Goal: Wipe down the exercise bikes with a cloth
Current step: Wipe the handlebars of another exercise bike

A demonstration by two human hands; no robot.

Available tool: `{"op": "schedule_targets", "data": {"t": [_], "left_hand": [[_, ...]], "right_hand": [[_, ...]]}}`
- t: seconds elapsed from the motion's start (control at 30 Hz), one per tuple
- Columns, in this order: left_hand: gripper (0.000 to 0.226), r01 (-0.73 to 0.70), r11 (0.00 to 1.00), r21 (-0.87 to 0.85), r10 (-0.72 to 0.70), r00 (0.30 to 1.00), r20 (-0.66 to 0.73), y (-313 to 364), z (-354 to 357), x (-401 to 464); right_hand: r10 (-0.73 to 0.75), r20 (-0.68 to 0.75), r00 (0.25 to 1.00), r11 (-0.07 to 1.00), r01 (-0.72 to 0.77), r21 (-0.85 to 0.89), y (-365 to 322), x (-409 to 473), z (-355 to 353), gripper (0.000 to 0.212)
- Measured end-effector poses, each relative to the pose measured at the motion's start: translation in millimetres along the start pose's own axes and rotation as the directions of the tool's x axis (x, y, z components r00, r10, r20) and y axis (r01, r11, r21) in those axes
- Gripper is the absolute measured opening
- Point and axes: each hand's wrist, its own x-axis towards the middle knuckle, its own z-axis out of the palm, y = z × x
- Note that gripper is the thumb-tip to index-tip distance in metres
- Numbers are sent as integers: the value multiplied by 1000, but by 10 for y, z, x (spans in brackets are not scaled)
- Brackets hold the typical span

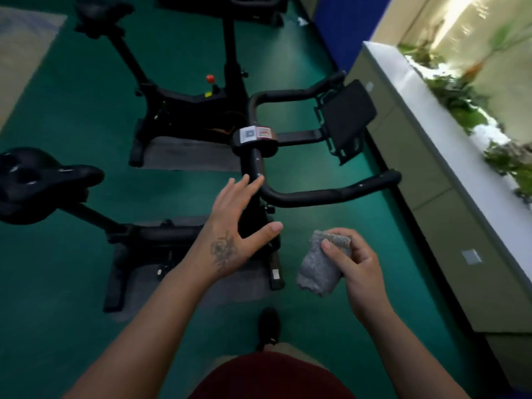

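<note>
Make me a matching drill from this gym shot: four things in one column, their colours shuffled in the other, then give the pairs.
Things:
1. cloth held in the right hand
2. floor
3. knob on the far bike
4. near bike's saddle

Colours:
A. black
B. red
C. grey
D. green

Pairs: 1-C, 2-D, 3-B, 4-A

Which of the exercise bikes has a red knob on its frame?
The farther bike, standing beyond the near bike that the left hand reaches toward. Its red knob sits on the frame top; the near bike shows none.
</note>
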Motion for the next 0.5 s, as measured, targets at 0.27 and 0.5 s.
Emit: {"op": "schedule_targets", "data": {"t": [0.27, 0.5], "left_hand": [[90, -158, 987, 35, 151, 977, 154, 412, 451, 441], [92, -158, 984, 82, 143, 976, 165, 585, 778, 757]], "right_hand": [[-5, -182, 983, 999, 14, 50, -12, 114, -588, 16], [-6, -192, 981, 996, 22, 82, -85, 598, -965, 22]]}}
